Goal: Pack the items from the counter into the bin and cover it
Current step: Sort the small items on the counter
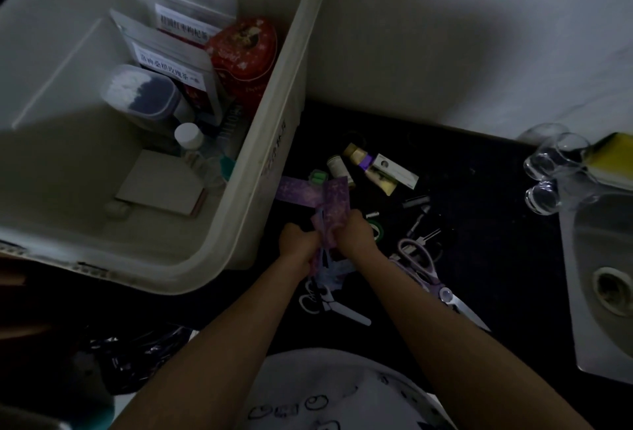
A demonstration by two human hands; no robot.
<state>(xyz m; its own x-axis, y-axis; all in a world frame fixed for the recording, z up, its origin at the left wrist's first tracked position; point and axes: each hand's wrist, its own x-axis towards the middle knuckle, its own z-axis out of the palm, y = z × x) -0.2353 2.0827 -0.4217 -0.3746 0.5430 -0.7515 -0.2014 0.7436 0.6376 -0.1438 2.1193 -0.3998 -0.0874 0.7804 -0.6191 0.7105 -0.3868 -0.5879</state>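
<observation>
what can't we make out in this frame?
Head view:
- Purple strips: lower ends hidden by left hand and right hand.
- Scissors: partly behind the right forearm.
- Counter clutter: too dark and small.
- Bin: left side cut off; lid unseen.

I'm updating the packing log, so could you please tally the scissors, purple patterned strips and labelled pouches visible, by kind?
Scissors: 2, a purple-handled pair and a smaller pair on the counter.
Purple patterned strips: 2, one held in both hands, one lying beside the bin.
Labelled pouches: 2, front and back, standing in the bin.
Total: 6
</observation>
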